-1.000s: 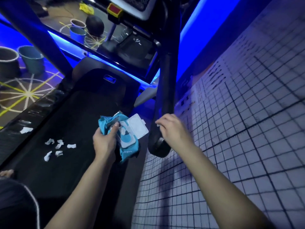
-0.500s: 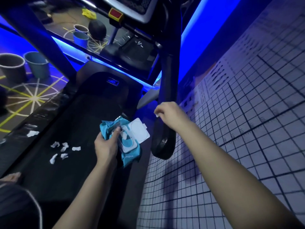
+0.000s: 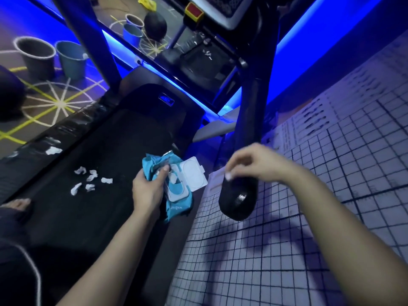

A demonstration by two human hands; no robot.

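Bare hands [image 3: 150, 191], bare forearms; dark garment [image 3: 13, 272], pale piping.

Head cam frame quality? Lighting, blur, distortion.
Head view: dim, heavy blue cast from the light strip; right hand motion-blurred, left hand and wipes pack sharper; wide-angle lens bows the tiled wall grid; soft arm shadow on those tiles; small glint on the handrail end.

Wipes pack [image 3: 176, 195]: one.
White scraps [image 3: 91, 178]: seven. Six clustered on belt, left of centre; lone scrap [image 3: 53, 150] on left rail.
Buckets [image 3: 35, 54]: four. Two far left, side by side; farther pair [image 3: 132, 34] top centre.
Dark ball [image 3: 155, 24]: one, beside farther pair.
Treadmill [image 3: 110, 140]: one.
Black handle [image 3: 237, 202]: one, right.
Hands: two, left hand [image 3: 148, 191] and right hand [image 3: 254, 164].
Bare foot [image 3: 17, 204]: one, near left.
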